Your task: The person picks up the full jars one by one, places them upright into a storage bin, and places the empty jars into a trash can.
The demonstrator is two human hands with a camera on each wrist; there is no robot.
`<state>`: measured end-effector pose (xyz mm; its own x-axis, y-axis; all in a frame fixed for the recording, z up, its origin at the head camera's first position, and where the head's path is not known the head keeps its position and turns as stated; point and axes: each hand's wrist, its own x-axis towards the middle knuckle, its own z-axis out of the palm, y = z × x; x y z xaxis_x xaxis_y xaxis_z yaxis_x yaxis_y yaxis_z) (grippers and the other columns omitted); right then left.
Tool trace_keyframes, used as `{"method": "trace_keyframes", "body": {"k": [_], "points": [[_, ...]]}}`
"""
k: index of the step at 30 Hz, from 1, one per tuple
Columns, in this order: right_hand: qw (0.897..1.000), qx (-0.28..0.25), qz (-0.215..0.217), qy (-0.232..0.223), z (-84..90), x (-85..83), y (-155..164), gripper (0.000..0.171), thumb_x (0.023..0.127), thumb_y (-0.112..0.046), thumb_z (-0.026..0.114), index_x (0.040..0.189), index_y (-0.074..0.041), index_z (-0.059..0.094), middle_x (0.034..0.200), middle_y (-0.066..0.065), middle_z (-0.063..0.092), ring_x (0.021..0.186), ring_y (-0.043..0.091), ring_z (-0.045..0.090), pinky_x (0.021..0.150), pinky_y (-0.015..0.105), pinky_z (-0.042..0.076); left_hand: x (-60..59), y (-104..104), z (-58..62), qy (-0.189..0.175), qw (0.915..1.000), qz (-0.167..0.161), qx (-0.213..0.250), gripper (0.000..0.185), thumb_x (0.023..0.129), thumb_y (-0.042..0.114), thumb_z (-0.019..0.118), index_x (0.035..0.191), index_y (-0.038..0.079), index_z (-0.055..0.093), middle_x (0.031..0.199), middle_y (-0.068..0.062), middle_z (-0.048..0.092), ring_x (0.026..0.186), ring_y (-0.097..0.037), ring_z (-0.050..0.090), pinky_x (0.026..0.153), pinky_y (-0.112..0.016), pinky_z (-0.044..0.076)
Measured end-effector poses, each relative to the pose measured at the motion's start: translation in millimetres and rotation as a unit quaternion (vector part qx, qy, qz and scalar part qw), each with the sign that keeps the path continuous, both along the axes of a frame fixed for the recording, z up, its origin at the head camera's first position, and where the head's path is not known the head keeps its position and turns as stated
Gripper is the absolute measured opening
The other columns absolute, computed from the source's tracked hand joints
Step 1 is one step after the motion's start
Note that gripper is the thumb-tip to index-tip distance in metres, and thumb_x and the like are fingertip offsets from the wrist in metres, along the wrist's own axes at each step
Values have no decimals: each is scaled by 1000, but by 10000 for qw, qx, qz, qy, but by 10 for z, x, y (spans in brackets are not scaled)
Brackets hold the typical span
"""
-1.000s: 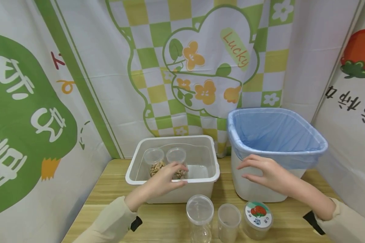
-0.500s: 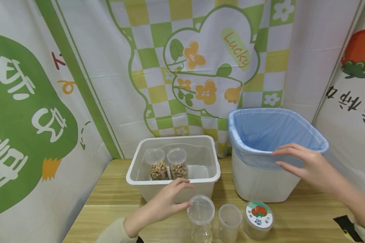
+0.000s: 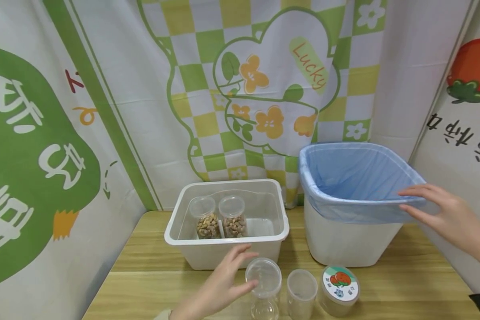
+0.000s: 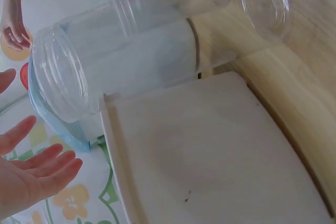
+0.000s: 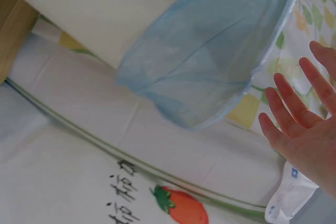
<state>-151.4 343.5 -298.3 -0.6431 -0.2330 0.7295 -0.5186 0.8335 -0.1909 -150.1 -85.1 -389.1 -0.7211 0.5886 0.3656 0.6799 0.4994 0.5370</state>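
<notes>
My left hand [image 3: 224, 286] reaches in from the front with fingers spread, holding nothing. Its thumb and fingertips overlap the left side of a tall clear plastic jar [image 3: 264, 280] in the head view; in the left wrist view they show apart from the jar's ridged top [image 4: 62, 74]. A narrower clear jar [image 3: 302, 289] stands beside it, then a short round jar [image 3: 340, 286] with a red-fruit label on its lid. My right hand [image 3: 448, 215], fingers extended and holding nothing, is at the right front rim of a white bin [image 3: 344, 242] with a blue liner [image 3: 360, 209].
Behind the clear jars, a white plastic tub [image 3: 232, 253] holds two lidded jars of nuts, one on the left [image 3: 208, 224] and one on the right [image 3: 234, 224]. All of this stands on a wooden table [image 3: 144, 266]. Printed curtains [image 3: 152, 89] hang close behind and at both sides.
My right hand has moved right, from in front of the bin to its right front rim. My left hand has come down from over the tub's front to the tall clear jar.
</notes>
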Motion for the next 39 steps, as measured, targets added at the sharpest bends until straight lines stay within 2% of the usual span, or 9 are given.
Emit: {"method": "trace_keyframes", "body": {"k": [5, 13, 17, 23, 26, 32, 39], "points": [[9998, -119, -164, 33, -111, -38, 159, 29, 63, -3, 75, 90, -2, 64, 102, -32, 41, 103, -19, 31, 87, -1, 20, 43, 28, -123, -125, 9993, 83, 353, 51, 78, 27, 65, 123, 11, 47, 134, -9, 35, 118, -31, 39, 87, -51, 39], [9979, -389, -522, -14, -265, -90, 359, 32, 61, -3, 76, 90, 3, 63, 102, -33, 37, 102, -21, 28, 86, -2, 18, 51, 113, -329, 51, 9953, 180, 952, 51, 76, 26, 67, 121, 12, 48, 133, -14, 35, 116, -35, 41, 83, -54, 40], [9974, -450, -546, 100, -305, -102, 398, 31, 60, -1, 76, 88, 4, 64, 101, -32, 38, 101, -21, 30, 85, -3, 19, 47, 135, -411, -88, 9932, 257, 1129, 51, 75, 26, 68, 121, 14, 49, 134, -15, 35, 116, -36, 40, 83, -56, 39], [9965, -591, -544, 224, -308, -115, 389, 25, 62, 1, 74, 85, 4, 63, 100, -34, 39, 99, -22, 32, 84, -3, 20, 62, 170, -514, -577, 9873, 255, 1459, 49, 76, 29, 67, 121, 19, 49, 134, -7, 36, 116, -35, 40, 83, -58, 37], [9961, -637, -538, 296, -310, -126, 374, 22, 62, 3, 73, 82, 4, 63, 99, -34, 39, 98, -22, 33, 84, -3, 21, 66, 183, -565, -549, 9869, 208, 1502, 48, 78, 27, 66, 122, 19, 48, 131, -6, 40, 115, -31, 42, 84, -56, 38], [9953, -727, -576, 291, -328, -128, 374, 19, 63, 5, 73, 79, 2, 63, 96, -34, 40, 97, -21, 33, 83, -3, 21, 63, 192, -608, -261, 9875, 50, 1556, 50, 77, 24, 67, 122, 15, 47, 127, -8, 45, 113, -27, 45, 85, -48, 41], [9951, -725, -627, 232, -357, -121, 367, 18, 65, 3, 72, 80, 1, 63, 96, -34, 39, 96, -21, 32, 82, -3, 20, 40, 155, -592, -302, 9848, -92, 1706, 59, 67, 24, 75, 119, 12, 50, 124, -9, 48, 110, -26, 48, 87, -37, 43]]}}
